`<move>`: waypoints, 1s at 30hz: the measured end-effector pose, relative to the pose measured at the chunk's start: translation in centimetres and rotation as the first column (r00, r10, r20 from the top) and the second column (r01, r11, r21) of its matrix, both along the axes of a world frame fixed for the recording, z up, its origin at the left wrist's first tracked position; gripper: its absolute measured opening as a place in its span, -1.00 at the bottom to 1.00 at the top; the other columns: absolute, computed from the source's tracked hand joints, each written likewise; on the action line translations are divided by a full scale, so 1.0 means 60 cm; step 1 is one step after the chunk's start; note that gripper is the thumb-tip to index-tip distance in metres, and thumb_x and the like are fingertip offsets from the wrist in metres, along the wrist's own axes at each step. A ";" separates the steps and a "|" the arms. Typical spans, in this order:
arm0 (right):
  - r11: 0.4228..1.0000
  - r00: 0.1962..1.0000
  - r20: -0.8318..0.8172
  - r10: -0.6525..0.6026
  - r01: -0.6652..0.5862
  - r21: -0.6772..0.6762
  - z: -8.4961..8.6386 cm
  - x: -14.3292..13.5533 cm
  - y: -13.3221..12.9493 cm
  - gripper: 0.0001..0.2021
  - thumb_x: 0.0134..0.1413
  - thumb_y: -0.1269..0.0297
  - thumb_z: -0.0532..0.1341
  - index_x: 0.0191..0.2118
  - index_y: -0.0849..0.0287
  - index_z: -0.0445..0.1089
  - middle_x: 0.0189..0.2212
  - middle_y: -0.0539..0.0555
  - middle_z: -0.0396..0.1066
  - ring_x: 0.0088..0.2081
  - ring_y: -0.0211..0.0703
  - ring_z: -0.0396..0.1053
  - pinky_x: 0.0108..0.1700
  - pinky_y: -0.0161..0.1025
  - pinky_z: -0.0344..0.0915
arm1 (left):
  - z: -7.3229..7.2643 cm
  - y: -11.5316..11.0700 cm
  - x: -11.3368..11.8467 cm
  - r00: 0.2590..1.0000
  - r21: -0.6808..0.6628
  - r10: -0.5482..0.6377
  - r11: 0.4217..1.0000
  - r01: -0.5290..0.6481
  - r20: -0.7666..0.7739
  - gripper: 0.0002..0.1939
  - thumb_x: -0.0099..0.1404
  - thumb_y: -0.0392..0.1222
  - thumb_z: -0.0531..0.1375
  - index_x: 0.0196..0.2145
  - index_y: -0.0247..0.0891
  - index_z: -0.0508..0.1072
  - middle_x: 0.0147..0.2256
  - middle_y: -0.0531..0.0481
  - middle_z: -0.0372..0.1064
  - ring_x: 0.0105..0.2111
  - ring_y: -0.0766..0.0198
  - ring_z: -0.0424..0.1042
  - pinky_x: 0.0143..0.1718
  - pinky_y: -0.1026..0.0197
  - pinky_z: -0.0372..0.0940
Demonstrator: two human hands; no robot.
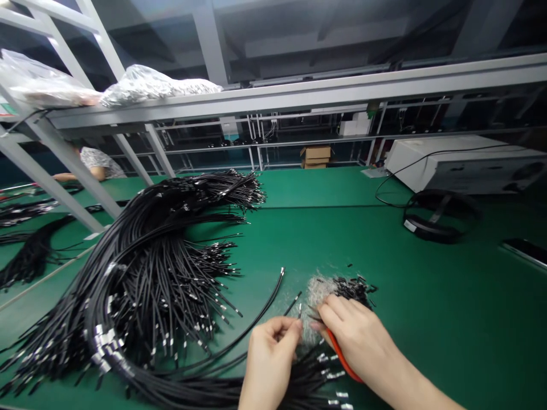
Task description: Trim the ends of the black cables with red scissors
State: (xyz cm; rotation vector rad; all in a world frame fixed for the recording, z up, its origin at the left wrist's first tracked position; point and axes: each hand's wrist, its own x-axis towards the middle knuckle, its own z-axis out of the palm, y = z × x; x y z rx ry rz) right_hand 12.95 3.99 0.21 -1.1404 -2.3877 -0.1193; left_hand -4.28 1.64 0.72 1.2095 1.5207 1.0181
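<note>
Near the front middle of the green table, my left hand (273, 353) pinches a black cable close to its end. The bared pale tip (299, 309) of that cable points up between thumb and forefinger. My right hand (363, 336) is closed around red-handled scissors (343, 357), whose metal blades are just right of the tip and partly hidden by the fingers. Beyond the right hand lie a tangle of whitish fibres (321, 289) and a pile of short black offcuts (354, 289). Cable ends with white labels (331, 374) stick out beneath my hands.
A large heap of black cables (158, 256) covers the table's left half. At the right are a grey metal box (465, 165), a coiled black strap-like ring (442, 219) and a phone (527, 250). Plastic bags (149, 85) rest on the overhead shelf. Another person's sleeve (100, 162) shows far left.
</note>
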 end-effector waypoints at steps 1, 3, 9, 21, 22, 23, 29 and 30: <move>0.999 0.998 0.051 -0.033 0.033 0.001 -0.002 -0.001 -0.001 -0.88 0.20 0.25 0.16 -0.34 0.15 0.28 -0.42 0.04 0.30 -0.41 -0.12 0.26 -0.36 -0.20 0.04 | 0.002 0.002 -0.001 1.000 -0.020 0.000 1.000 0.000 0.018 -0.67 0.16 -0.02 0.20 -0.52 -0.37 0.50 -0.62 0.05 0.30 -0.64 0.40 0.17 -0.62 0.35 0.05; 0.998 0.988 0.141 -0.062 0.063 -0.004 -0.004 -0.005 -0.001 -0.80 0.08 0.18 0.28 -0.37 0.15 0.28 -0.43 0.03 0.31 -0.41 -0.08 0.28 -0.36 -0.18 0.05 | 0.005 0.006 -0.001 1.000 -0.033 0.007 0.999 -0.007 0.024 -0.68 0.13 -0.03 0.21 -0.53 -0.38 0.50 -0.62 0.05 0.30 -0.65 0.42 0.16 -0.61 0.36 0.05; 0.999 0.968 0.249 -0.043 0.046 -0.009 -0.005 -0.015 0.000 -0.80 0.03 0.20 0.32 -0.37 0.14 0.29 -0.46 0.00 0.34 -0.43 -0.08 0.32 -0.30 -0.15 0.08 | 0.003 0.006 0.005 1.000 -0.055 0.005 0.998 -0.003 0.031 -0.73 0.10 -0.09 0.21 -0.56 -0.38 0.47 -0.65 0.07 0.27 -0.65 0.43 0.13 -0.61 0.35 0.03; 0.996 0.932 0.357 -0.063 0.079 -0.030 -0.010 -0.011 0.004 -0.95 0.09 0.35 0.23 -0.38 0.16 0.36 -0.48 0.06 0.42 -0.46 -0.07 0.39 -0.24 -0.11 0.15 | -0.012 0.014 0.008 0.997 -0.008 -0.078 0.997 0.077 -0.019 -0.75 0.14 -0.12 0.19 -0.57 -0.36 0.44 -0.65 0.08 0.24 -0.63 0.41 0.12 -0.59 0.34 0.00; 0.995 0.931 0.358 -0.064 0.085 -0.045 -0.010 -0.012 0.003 -0.94 0.11 0.33 0.23 -0.37 0.17 0.37 -0.48 0.07 0.43 -0.46 -0.06 0.40 -0.23 -0.11 0.16 | -0.016 0.015 0.008 0.996 -0.010 -0.086 0.996 0.086 -0.016 -0.75 0.14 -0.12 0.19 -0.57 -0.36 0.44 -0.65 0.09 0.22 -0.63 0.42 0.10 -0.59 0.34 -0.02; 0.994 0.932 0.358 -0.063 0.091 -0.061 -0.009 -0.012 0.002 -0.93 0.12 0.32 0.22 -0.37 0.18 0.37 -0.49 0.08 0.44 -0.46 -0.05 0.41 -0.23 -0.11 0.17 | -0.020 0.016 0.008 0.995 -0.013 -0.096 0.995 0.096 -0.013 -0.74 0.15 -0.11 0.19 -0.56 -0.36 0.43 -0.65 0.10 0.21 -0.64 0.42 0.09 -0.59 0.34 -0.03; 0.960 0.944 0.325 -0.061 0.144 -0.239 0.003 0.003 0.009 -0.90 0.15 0.30 0.19 -0.36 0.18 0.39 -0.46 0.10 0.50 -0.47 -0.04 0.46 -0.34 -0.19 0.21 | -0.035 0.021 -0.001 0.990 -0.037 -0.140 0.990 0.139 -0.020 -0.69 0.14 -0.03 0.21 -0.52 -0.38 0.48 -0.65 0.11 0.19 -0.62 0.43 0.04 -0.58 0.34 -0.09; 0.947 0.941 0.323 -0.097 0.187 -0.261 0.005 0.010 0.013 -0.89 0.16 0.30 0.17 -0.35 0.18 0.40 -0.44 0.11 0.50 -0.47 -0.03 0.46 -0.36 -0.20 0.21 | -0.035 0.021 -0.003 0.988 -0.043 -0.151 0.988 0.150 -0.012 -0.68 0.14 -0.01 0.22 -0.49 -0.39 0.49 -0.64 0.11 0.21 -0.62 0.42 0.05 -0.58 0.34 -0.08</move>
